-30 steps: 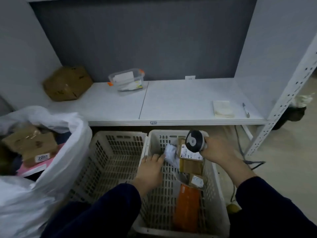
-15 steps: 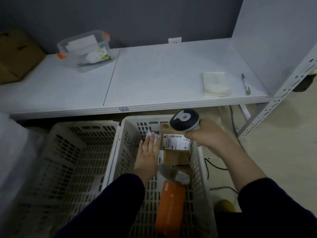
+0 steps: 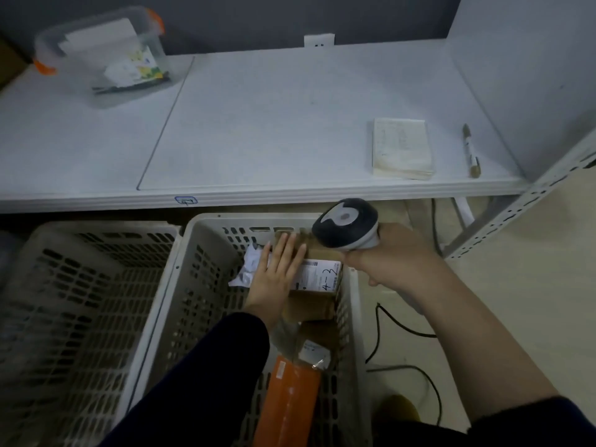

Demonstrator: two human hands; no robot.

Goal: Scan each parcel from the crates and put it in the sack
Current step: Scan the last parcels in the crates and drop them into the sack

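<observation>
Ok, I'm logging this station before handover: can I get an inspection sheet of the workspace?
Surface: white shelf, two panels.
Job's things: right crate holds labelled box, orange parcel, white bag; left crate beside it; sack not in view.
Clutter: clear tub, notepad, pen on the shelf.
Grippers: left hand flat on the labelled box; right hand grips scanner.
Cables: black cable on floor right of the crate.
Surroundings: grey wall, socket, perforated rack post.

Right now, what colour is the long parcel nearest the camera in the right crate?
The parcel is orange, seen best in the head view.
</observation>
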